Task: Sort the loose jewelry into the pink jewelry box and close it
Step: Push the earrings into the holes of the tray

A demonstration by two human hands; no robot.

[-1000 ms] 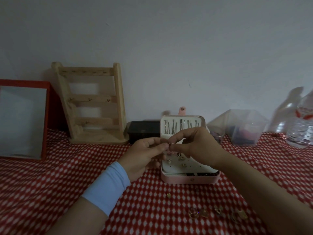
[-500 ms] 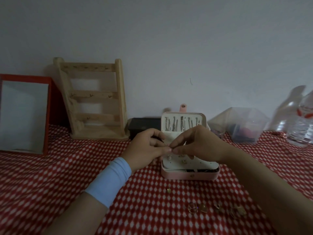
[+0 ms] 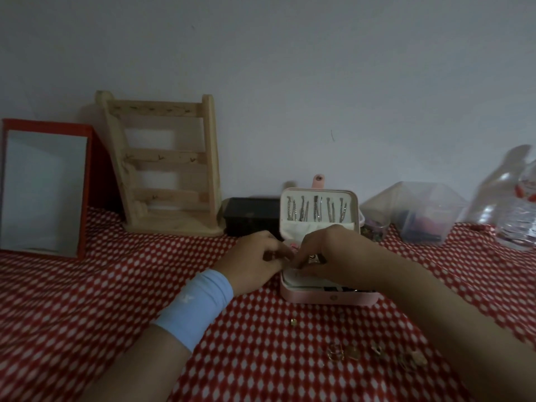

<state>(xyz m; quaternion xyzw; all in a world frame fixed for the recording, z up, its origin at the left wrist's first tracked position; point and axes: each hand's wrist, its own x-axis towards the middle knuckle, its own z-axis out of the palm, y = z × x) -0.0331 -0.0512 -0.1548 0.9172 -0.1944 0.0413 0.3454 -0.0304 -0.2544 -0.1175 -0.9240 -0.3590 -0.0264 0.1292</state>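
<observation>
The pink jewelry box point(image 3: 327, 298) stands open in the middle of the table, its lid point(image 3: 319, 226) upright with several metal pieces hung inside. My left hand point(image 3: 255, 262) and right hand point(image 3: 333, 253) meet fingertip to fingertip low over the left side of the box's white tray. Their curled fingers pinch a tiny jewelry piece that is almost hidden. On the cloth in front of the box lie a small gold piece point(image 3: 293, 322) and several gold rings and earrings point(image 3: 353, 353).
A wooden jewelry stand point(image 3: 171, 166) and a red-framed mirror point(image 3: 43, 187) lean on the wall at the left. A black box point(image 3: 251, 216) sits behind my left hand. Clear plastic containers point(image 3: 420, 213) and a water bottle point(image 3: 519, 210) are at the right.
Both hands have come down from above the box to its tray, still joined at the fingertips. The view has tilted slightly.
</observation>
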